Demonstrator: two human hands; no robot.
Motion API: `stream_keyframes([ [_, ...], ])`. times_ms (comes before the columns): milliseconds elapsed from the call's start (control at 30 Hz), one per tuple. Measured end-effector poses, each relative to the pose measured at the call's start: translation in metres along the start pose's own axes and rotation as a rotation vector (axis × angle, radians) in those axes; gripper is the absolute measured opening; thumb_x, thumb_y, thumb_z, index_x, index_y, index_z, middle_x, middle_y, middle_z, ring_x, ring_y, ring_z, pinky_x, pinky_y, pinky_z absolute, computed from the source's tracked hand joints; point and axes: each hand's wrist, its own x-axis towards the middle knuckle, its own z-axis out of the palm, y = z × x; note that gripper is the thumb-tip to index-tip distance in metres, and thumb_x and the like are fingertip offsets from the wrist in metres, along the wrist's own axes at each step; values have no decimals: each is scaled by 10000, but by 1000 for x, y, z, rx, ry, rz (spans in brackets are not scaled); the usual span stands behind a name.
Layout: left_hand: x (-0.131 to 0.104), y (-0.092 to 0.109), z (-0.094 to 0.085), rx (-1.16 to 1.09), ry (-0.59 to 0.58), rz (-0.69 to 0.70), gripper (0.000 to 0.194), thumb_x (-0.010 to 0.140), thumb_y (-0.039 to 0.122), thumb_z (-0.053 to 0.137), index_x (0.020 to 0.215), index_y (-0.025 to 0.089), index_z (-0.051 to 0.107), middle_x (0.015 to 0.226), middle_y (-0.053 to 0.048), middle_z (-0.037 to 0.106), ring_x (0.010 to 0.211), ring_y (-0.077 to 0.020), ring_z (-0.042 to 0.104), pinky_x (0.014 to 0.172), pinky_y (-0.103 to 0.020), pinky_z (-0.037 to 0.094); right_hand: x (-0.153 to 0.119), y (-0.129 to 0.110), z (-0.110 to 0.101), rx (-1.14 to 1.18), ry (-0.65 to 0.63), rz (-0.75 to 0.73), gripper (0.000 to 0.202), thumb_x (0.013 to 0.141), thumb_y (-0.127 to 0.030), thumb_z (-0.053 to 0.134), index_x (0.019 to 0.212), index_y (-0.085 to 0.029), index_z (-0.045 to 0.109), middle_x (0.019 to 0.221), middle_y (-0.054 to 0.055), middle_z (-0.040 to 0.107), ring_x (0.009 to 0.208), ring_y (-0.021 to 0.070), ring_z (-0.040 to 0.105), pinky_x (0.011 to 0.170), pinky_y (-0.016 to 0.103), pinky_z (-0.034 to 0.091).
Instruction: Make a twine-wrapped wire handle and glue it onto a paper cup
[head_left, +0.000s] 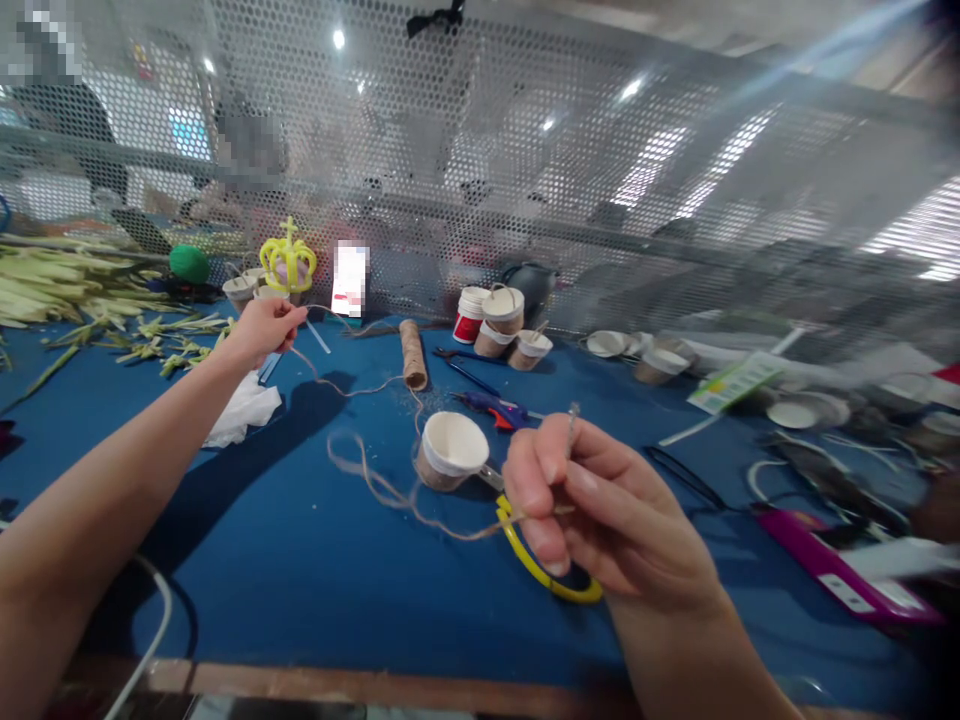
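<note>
My left hand (pixel 270 328) is closed in a pinch on a strand of twine, beyond a crumpled white tissue (pixel 244 410). In the foreground, my right hand (pixel 600 500) pinches the twine (pixel 442 530) near one end; a small, shiny sliver of something unclear shows at its fingertips. Loose loops of this twine lie on the blue table around a small white-rimmed cup (pixel 455 445) with a brown lower wall. Behind the cup is a twine spool (pixel 412 355), tilted. Yellow-handled scissors (pixel 555 585) lie under my right hand, partly hidden by it.
A blue glue gun (pixel 495 408) and pliers (pixel 461 354) lie behind the cup. Several more cups (pixel 502 312) stand near the perforated metal screen (pixel 465 150). A yellow crown (pixel 287 262) and a phone (pixel 349 280) are back left. A purple power strip (pixel 847 575) lies right.
</note>
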Motion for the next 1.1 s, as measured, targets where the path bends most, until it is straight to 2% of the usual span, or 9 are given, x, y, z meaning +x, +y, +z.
stream_keyframes([
  [167, 2, -4, -11, 202, 99, 16, 205, 767, 334, 441, 626, 184, 443, 491, 23, 426, 436, -92, 431, 432, -231, 331, -1, -6, 0, -40, -5, 15, 169, 700, -313, 621, 636, -203, 509, 595, -24, 511, 399, 61, 484, 346, 180, 389],
  [300, 3, -6, -9, 395, 88, 76, 209, 758, 315, 446, 808, 137, 542, 695, -86, 573, 657, -206, 571, 603, -322, 429, 0, -6, -1, -5, -10, 11, 138, 692, -279, 632, 643, -203, 528, 600, -20, 524, 410, 58, 490, 345, 169, 387],
  [400, -2, -5, 12, 566, 15, 223, 355, 719, 316, 525, 998, 97, 531, 1022, -172, 540, 984, -302, 498, 857, -405, 357, 1, -2, -3, 6, -17, -2, 131, 699, -281, 626, 652, -203, 531, 602, -19, 523, 399, 56, 484, 330, 163, 379],
  [467, -9, -3, 35, 663, -146, 319, 353, 718, 331, 536, 992, 110, 560, 1055, -156, 540, 1056, -297, 455, 921, -396, 312, 2, 1, -4, 1, -22, -19, 135, 702, -293, 622, 662, -205, 528, 602, -17, 524, 385, 58, 478, 319, 167, 377],
  [667, -15, 0, 92, 800, -434, 293, 212, 739, 274, 560, 877, 120, 610, 938, -124, 596, 903, -227, 559, 779, -328, 435, 6, 6, -10, 46, -77, -11, 99, 716, -248, 617, 703, -195, 534, 649, -4, 560, 453, 76, 537, 355, 169, 410],
  [800, 9, 14, 80, 860, -415, 217, 279, 820, 281, 477, 1064, 149, 505, 1055, -75, 541, 891, -177, 551, 743, -364, 472, 8, 7, -11, 73, -106, 12, 83, 738, -224, 599, 723, -179, 531, 675, 0, 580, 489, 73, 564, 400, 166, 440],
  [933, 34, 29, 52, 886, -153, 200, 295, 844, 279, 422, 1087, 124, 486, 1088, -102, 523, 973, -203, 521, 809, -381, 435, 10, 10, -12, 69, -97, 1, 100, 745, -237, 593, 735, -174, 517, 688, 0, 581, 520, 78, 577, 427, 172, 463],
  [1033, 33, 31, 46, 875, -109, 225, 417, 762, 226, 522, 1122, 34, 439, 1119, -230, 491, 1026, -293, 498, 802, -370, 408, 12, 12, -13, 68, -79, -20, 95, 748, -240, 590, 746, -172, 524, 704, -2, 576, 537, 74, 577, 452, 177, 478],
  [1100, 22, 28, 52, 851, -168, 267, 431, 735, 303, 538, 1091, 66, 481, 1081, -202, 537, 987, -297, 524, 774, -353, 415, 14, 13, -13, 62, -63, -24, 92, 751, -239, 586, 742, -171, 525, 712, -4, 574, 545, 70, 576, 465, 176, 483],
])
